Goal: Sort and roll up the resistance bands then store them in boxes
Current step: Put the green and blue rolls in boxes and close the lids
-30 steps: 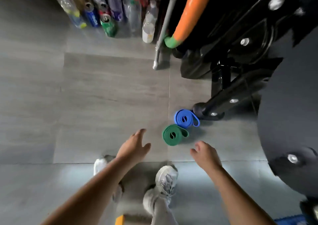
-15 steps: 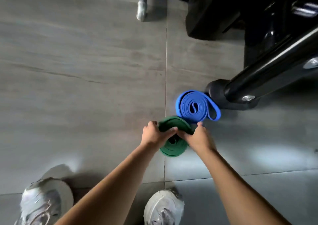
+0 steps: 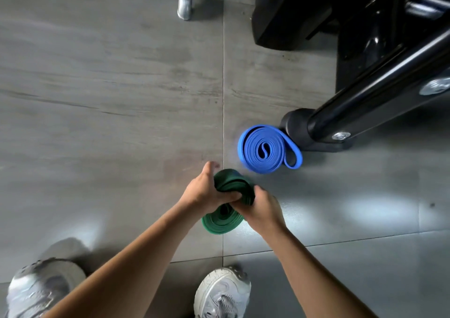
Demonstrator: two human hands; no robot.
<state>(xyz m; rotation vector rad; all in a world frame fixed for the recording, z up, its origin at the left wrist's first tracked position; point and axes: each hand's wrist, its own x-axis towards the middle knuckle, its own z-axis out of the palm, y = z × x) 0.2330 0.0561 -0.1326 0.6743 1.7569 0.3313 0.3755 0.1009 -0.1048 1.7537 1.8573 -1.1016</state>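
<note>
Your left hand (image 3: 203, 191) and right hand (image 3: 261, 208) both grasp the coiled dark green rubber band (image 3: 227, 202); the rolled blue rubber band (image 3: 264, 149) lies finished, and boxing both remains.

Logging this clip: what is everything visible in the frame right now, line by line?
green resistance band: one, dark green, rolled, held between both hands at centre
blue resistance band: one, blue, rolled, on the floor beside the machine's foot
machine frame: one, black, upper right
metal tube: one end, silver-grey, top centre
floor: grey tiles, throughout
shoes: two, grey-white, bottom edge
left hand: one, gripping the green roll's left side
right hand: one, gripping its right side
</note>
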